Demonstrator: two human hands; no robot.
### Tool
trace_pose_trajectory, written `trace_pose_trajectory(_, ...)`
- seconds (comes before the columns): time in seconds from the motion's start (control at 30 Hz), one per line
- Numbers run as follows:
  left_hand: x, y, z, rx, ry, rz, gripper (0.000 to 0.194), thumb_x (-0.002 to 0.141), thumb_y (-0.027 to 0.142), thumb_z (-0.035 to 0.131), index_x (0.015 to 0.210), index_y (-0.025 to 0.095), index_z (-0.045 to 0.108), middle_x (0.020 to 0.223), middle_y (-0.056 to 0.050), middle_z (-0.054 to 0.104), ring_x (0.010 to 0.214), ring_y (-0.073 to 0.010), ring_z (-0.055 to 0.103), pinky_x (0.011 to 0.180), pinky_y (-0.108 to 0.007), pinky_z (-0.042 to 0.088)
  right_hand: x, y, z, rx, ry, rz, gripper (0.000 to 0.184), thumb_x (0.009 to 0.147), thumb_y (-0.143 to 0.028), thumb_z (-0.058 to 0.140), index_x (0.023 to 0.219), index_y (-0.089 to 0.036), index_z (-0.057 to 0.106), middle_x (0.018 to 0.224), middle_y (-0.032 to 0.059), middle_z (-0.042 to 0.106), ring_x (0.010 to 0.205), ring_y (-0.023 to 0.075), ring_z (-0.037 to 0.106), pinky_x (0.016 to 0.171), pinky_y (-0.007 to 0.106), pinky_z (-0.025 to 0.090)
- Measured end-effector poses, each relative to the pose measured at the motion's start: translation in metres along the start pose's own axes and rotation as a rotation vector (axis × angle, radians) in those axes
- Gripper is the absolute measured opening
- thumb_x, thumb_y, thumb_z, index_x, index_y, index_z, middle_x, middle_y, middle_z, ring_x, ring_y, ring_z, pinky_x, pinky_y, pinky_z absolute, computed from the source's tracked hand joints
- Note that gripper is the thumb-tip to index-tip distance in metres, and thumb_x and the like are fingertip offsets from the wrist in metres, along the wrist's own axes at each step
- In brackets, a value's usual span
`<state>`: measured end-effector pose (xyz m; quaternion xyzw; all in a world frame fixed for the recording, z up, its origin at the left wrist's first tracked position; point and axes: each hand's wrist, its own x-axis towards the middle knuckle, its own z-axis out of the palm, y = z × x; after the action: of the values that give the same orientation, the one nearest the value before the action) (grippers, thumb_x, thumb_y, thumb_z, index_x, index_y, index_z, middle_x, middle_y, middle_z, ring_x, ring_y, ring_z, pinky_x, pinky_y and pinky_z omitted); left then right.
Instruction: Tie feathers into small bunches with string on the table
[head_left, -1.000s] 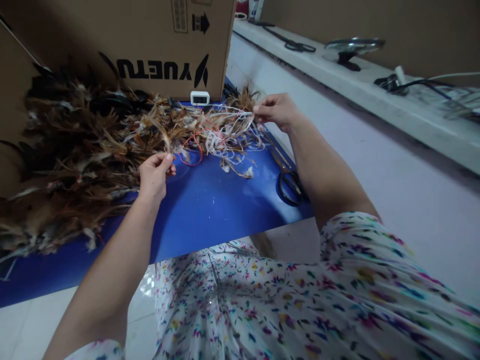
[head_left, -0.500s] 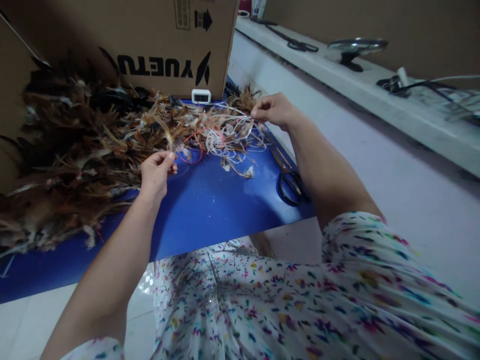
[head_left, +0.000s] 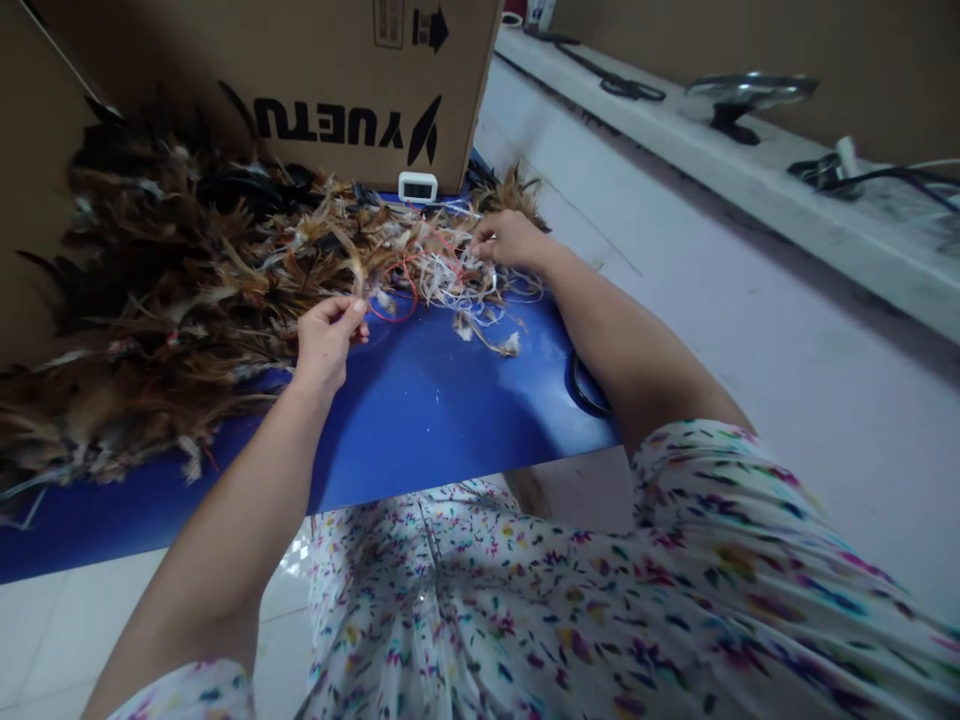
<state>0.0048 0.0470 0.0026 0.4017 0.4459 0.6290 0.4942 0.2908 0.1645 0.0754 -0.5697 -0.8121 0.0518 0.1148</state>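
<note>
Thumb and fingertips of my left hand point(head_left: 327, 345) pinch a small light-brown feather point(head_left: 355, 266), which stands upright above them. A thin red string point(head_left: 414, 288) curves just to its right. My right hand point(head_left: 517, 240) reaches to the far side of a tangle of white strings point(head_left: 454, 285), fingertips drawn together; what lies between them is too small to make out. Brown and black feathers point(head_left: 225, 270) are heaped behind and left of my hands. Beneath my right forearm, one black handle of the scissors point(head_left: 583, 390) shows; the rest is hidden.
A blue tabletop point(head_left: 420, 400) carries the heap. Behind it stand a large cardboard box point(head_left: 330, 60) and a small white digital display point(head_left: 418, 188). Along the wall at right, a ledge point(head_left: 675, 150) holds a dark pair of scissors point(head_left: 634, 89), a glass-topped stand point(head_left: 739, 105) and cables.
My right hand has moved left and slightly down, closer to the white tangle, and my forearm now covers most of the scissors. The left hand keeps its pinch on the feather.
</note>
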Motion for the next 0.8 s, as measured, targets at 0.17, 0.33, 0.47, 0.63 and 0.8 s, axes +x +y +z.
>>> trace_pose_trajectory(0.17, -0.001, 0.002, 0.001, 0.005, -0.008, -0.006, 0.018, 0.071, 0.021, 0.082, 0.067, 0.015, 0.065, 0.054, 0.004, 0.059, 0.043, -0.0050, 0.052, 0.042, -0.015, 0.043, -0.007, -0.003, 0.002, 0.160, 0.075, 0.034, 0.009, 0.082, -0.019, 0.067, 0.086, -0.019, 0.076, 0.096, 0.0045, 0.077, 0.098, 0.0210, 0.068, 0.097, 0.035, 0.051)
trace_pose_trajectory(0.33, -0.001, 0.002, 0.002, 0.012, -0.005, -0.014, 0.018, 0.071, 0.020, 0.082, 0.067, 0.015, 0.065, 0.053, 0.004, 0.058, 0.043, -0.0052, 0.052, 0.042, -0.015, 0.043, -0.020, 0.002, 0.012, 0.489, 0.132, 0.150, 0.015, 0.086, -0.014, 0.060, 0.091, -0.021, 0.072, 0.093, 0.0030, 0.075, 0.088, 0.0182, 0.070, 0.081, 0.034, 0.058)
trace_pose_trajectory(0.47, -0.001, 0.000, 0.002, 0.030, -0.008, -0.004, 0.017, 0.072, 0.020, 0.081, 0.066, 0.016, 0.065, 0.049, 0.005, 0.056, 0.042, -0.0051, 0.051, 0.042, -0.015, 0.043, -0.034, 0.010, 0.018, 0.551, 0.256, 0.270, 0.025, 0.080, -0.003, 0.054, 0.089, -0.019, 0.071, 0.091, 0.0040, 0.075, 0.089, 0.0193, 0.072, 0.075, 0.032, 0.060)
trace_pose_trajectory(0.63, -0.002, 0.001, 0.002, 0.022, -0.005, -0.014, 0.017, 0.073, 0.016, 0.079, 0.065, 0.016, 0.064, 0.050, 0.005, 0.056, 0.041, -0.0055, 0.050, 0.042, -0.016, 0.043, -0.060, 0.016, 0.013, 0.142, 0.144, 0.258, 0.020, 0.077, -0.005, 0.059, 0.080, -0.019, 0.073, 0.088, 0.0045, 0.076, 0.096, 0.0236, 0.071, 0.090, 0.035, 0.055)
trace_pose_trajectory(0.8, -0.002, 0.001, 0.003, 0.019, -0.010, -0.012, 0.017, 0.072, 0.019, 0.081, 0.065, 0.016, 0.065, 0.054, 0.004, 0.059, 0.042, -0.0048, 0.050, 0.042, -0.016, 0.043, -0.087, 0.014, 0.014, -0.118, -0.045, 0.372, 0.013, 0.078, -0.012, 0.064, 0.070, -0.020, 0.072, 0.088, 0.0073, 0.078, 0.094, 0.0279, 0.072, 0.083, 0.033, 0.054)
